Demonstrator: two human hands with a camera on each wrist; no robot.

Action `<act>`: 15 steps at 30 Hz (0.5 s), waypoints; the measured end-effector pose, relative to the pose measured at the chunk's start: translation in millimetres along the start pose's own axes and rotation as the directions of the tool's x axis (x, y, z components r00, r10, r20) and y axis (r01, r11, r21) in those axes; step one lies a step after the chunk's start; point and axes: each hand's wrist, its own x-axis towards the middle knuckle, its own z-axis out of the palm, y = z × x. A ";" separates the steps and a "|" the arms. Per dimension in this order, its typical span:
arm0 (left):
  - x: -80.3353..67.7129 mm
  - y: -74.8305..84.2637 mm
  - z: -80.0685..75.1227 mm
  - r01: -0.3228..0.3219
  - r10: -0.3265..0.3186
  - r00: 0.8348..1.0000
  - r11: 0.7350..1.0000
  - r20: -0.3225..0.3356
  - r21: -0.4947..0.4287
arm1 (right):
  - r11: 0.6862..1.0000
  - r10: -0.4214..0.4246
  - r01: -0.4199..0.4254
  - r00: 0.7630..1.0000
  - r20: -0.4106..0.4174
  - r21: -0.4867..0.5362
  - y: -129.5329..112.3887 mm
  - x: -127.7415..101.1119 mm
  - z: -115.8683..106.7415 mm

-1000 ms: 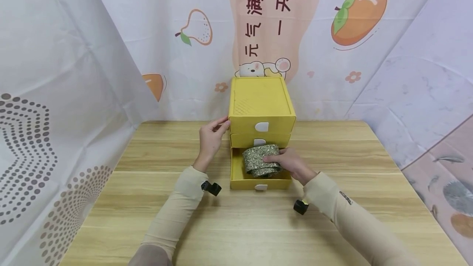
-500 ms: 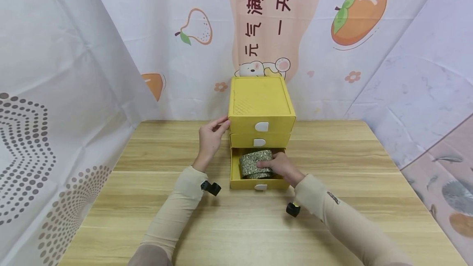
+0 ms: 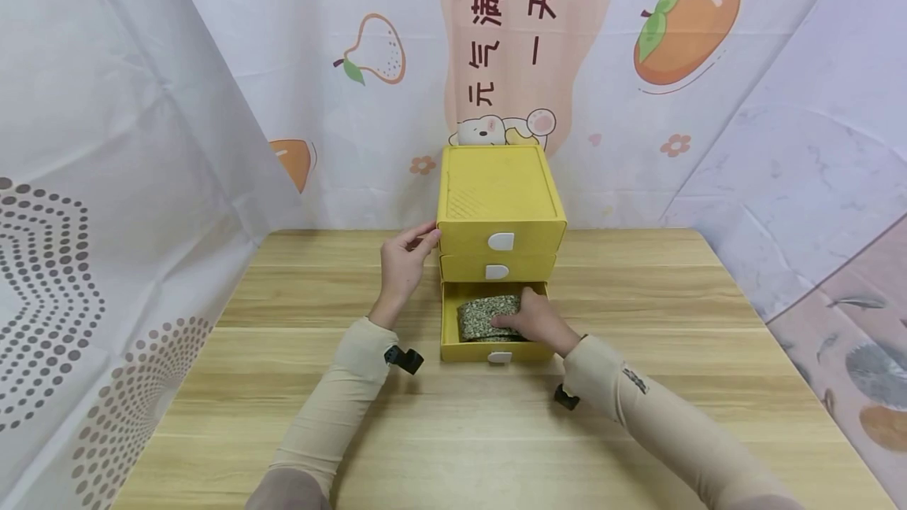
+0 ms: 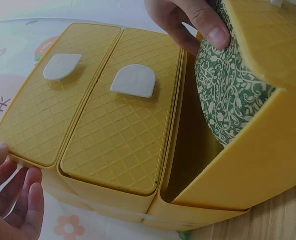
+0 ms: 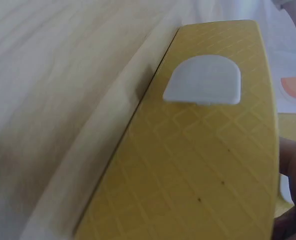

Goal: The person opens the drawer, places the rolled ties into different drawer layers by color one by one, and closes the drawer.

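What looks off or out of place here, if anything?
Nothing stands out. The bottom drawer is pulled open with the patterned cloth inside under the right hand; the left hand rests on the yellow cabinet, which sits square on the table.

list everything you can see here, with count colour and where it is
drawer unit: 1, yellow, three drawers, back middle of the table
bottom drawer: 1, yellow, pulled out toward the person
upper drawers: 2, yellow, pushed in
drawer tabs: 3, white, one on each drawer front
folded cloth: 1, green with white pattern, inside the bottom drawer
table: 1, light wood, under everything
backdrop sheets: white with fruit prints and dots, around the table
wrist cameras: 2, black, one on each wrist
sleeves: 2, beige
left hand: touches the drawer unit's left side
right hand: grips the folded cloth
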 end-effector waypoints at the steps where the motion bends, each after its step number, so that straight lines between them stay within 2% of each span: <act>1: -0.1 -0.1 0.1 -0.002 0.002 1.000 1.000 -0.001 0.001 | 0.999 -0.013 0.013 1.000 -0.008 -0.030 -0.8 -1.4 -0.5; 8: -0.7 0.4 0.4 -0.004 0.004 1.000 1.000 -0.011 -0.003 | 0.986 -0.089 0.082 0.995 -0.043 -0.145 -5.4 -14.4 -7.2; 15: -0.3 0.1 1.0 0.010 -0.010 1.000 1.000 -0.007 -0.013 | 0.979 -0.154 0.144 0.986 -0.062 -0.144 -6.3 -26.9 -17.6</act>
